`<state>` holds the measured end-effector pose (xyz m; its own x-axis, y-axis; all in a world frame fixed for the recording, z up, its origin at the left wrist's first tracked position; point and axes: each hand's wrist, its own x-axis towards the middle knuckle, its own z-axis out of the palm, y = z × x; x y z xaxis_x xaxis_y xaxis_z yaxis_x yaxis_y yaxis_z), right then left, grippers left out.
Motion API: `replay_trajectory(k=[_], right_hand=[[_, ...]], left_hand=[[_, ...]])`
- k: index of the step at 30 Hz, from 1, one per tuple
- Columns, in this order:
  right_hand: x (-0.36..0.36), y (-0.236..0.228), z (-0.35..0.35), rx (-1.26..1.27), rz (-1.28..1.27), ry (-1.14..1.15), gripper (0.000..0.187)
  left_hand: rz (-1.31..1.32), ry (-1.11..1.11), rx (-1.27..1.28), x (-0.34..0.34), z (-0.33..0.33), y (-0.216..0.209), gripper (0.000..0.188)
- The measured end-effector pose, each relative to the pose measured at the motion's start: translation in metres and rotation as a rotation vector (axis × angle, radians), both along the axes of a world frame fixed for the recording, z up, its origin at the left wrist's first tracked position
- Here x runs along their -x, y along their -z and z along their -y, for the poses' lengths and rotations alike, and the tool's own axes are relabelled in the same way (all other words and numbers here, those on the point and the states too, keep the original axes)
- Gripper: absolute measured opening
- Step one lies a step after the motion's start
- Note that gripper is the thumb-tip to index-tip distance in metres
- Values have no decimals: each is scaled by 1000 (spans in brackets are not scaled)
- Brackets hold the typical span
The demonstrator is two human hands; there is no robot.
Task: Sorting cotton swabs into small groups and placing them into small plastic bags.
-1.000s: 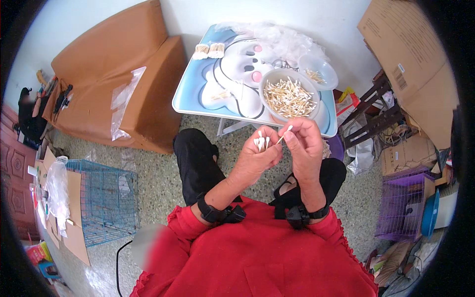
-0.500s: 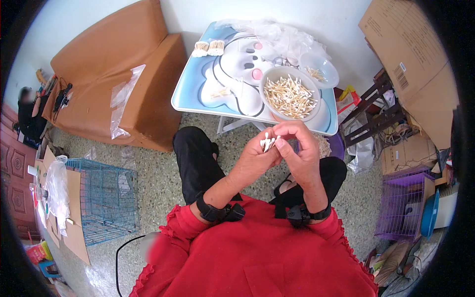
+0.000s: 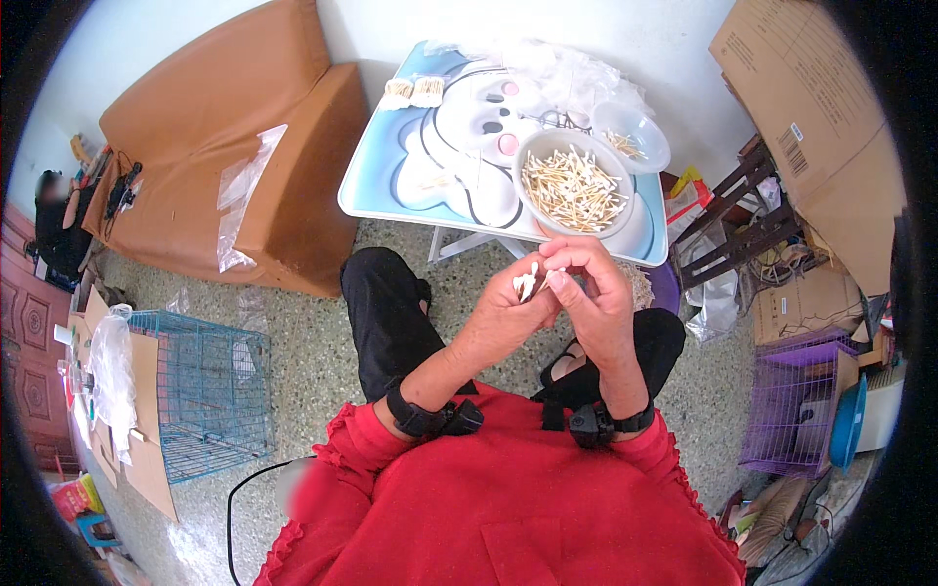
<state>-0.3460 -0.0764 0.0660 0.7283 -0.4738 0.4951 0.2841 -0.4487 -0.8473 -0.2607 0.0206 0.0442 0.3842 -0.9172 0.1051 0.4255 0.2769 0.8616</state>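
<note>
Close to the table's front edge, my two hands meet above my knees. A small bunch of cotton swabs (image 3: 525,286) sits in my left hand (image 3: 501,322), white tips up and fingers wrapped round them. My right hand (image 3: 598,298) touches the left one, thumb and fingertips pinched on a cotton swab whose white tip shows at the thumb. Just beyond the hands stands a large pale bowl (image 3: 625,223) heaped with loose swabs. Behind it to the right is a smaller clear bowl (image 3: 657,146) with a few more.
Two bagged swab bundles (image 3: 427,93) lie at the far left of the folding table (image 3: 376,186), and clear plastic bags (image 3: 557,73) at its back. A brown sofa (image 3: 215,127) and blue wire cage (image 3: 215,391) stand left. Cardboard (image 3: 811,117) and a purple cage (image 3: 796,405) are at right.
My right fingers have shifted slightly at the swabs, and the white tips in my left hand sit a little differently. The bowls and table have stayed put.
</note>
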Motion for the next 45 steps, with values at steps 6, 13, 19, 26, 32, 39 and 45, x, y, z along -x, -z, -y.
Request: replay_trajectory(k=[6, 13, 19, 26, 32, 39, 45], right_hand=[[0, 3, 0, -92, -9, -28, 8], [2, 5, 3, -209, -29, -84, 8], [4, 5, 3, -338, 5, -144, 11], [7, 7, 7, -338, -27, -133, 16], [8, 5, 7, -456, -34, -158, 20], [8, -1, 2, -395, -70, -183, 20], [6, 2, 4, -306, -84, -184, 19]], left_hand=[[78, 32, -26, -3, -4, -1, 9], [76, 129, -54, -6, -7, 4, 20], [76, 178, -39, -8, -7, 6, 24], [-11, 191, -19, -8, -5, 11, 25], [-60, 165, -16, -7, -6, 4, 27], [21, 190, -60, -8, -5, 11, 29], [80, 260, -84, -8, -6, 4, 27]])
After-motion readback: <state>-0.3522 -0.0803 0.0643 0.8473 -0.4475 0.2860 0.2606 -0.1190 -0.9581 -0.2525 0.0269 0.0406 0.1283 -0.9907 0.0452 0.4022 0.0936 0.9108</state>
